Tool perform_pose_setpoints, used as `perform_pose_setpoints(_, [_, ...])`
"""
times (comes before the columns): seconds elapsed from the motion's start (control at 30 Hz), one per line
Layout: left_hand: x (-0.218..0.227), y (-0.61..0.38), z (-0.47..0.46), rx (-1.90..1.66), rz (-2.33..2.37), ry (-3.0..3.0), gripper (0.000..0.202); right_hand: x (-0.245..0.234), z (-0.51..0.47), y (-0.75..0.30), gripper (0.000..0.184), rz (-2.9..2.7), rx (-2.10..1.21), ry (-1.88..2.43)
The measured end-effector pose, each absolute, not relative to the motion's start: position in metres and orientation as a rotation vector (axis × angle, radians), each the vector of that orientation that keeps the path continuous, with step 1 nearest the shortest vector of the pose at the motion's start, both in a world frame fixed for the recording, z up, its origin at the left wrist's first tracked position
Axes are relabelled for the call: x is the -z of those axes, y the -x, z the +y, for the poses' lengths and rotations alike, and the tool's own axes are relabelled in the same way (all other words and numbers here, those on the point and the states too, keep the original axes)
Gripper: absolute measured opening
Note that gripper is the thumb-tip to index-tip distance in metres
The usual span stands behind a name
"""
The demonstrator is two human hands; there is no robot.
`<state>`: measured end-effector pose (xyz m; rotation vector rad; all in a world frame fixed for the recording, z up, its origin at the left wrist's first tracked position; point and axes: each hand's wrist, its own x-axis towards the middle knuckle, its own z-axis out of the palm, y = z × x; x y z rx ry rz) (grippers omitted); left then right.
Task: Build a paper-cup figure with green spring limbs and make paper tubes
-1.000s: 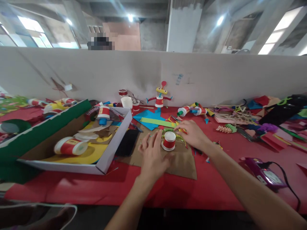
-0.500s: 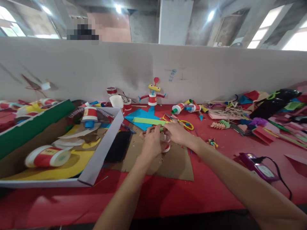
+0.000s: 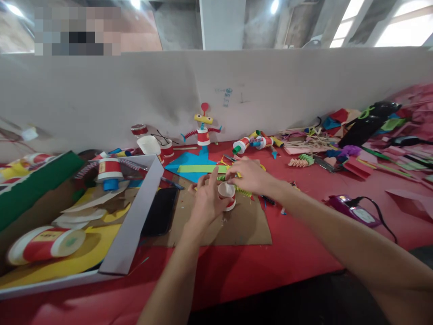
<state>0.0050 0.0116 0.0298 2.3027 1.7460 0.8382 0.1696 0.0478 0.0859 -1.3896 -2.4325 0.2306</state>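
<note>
My left hand (image 3: 208, 197) is wrapped round a small red and white paper cup (image 3: 231, 205), thumb across its front. The cup stands upright on a brown cardboard sheet (image 3: 248, 230), its open mouth showing. Just above the rim, the fingers of my right hand (image 3: 252, 175) are pinched together; what they grip is hidden. A green pleated paper strip (image 3: 242, 191) sticks out at the cup's right side, and a bit of similar green pleating shows behind the rim. Beyond the hands, a light green paper strip (image 3: 198, 169) lies over blue paper (image 3: 184, 163).
At left is an open box (image 3: 135, 216) with cup figures and paper scraps; a phone (image 3: 160, 211) lies beside it. A finished cup figure (image 3: 203, 135) stands against the partition. A purple corded device (image 3: 353, 211), a black bottle (image 3: 367, 124) and craft scraps lie at right.
The view has swung to the right. My hands have come apart a little, so the cup's mouth and the green pleated strip at its right side now show.
</note>
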Motion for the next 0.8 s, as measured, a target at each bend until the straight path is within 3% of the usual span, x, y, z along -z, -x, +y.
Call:
perform_pose_setpoints(0.27, [-0.029, 0.001, 0.011, -0.799, 1.7, -2.351, 0.091, -0.064, 0.058, -0.152, 0.017, -2.592, -0.174, 1.397])
perform_pose_setpoints(0.47, [-0.026, -0.003, 0.013, -0.84, 1.746, -2.32, 0.09, -0.082, 0.052, -0.165, 0.013, -2.349, -0.221, 1.476])
perform_pose_setpoints(0.63, [-0.026, -0.005, 0.012, -0.872, 1.741, -2.307, 0.09, -0.103, 0.045, -0.183, 0.009, -2.007, -0.411, 1.246])
perform_pose_setpoints(0.8, [-0.026, -0.005, 0.012, -0.862, 1.75, -2.29, 0.092, -0.134, 0.013, -0.207, 0.009, -1.782, -0.257, 1.161])
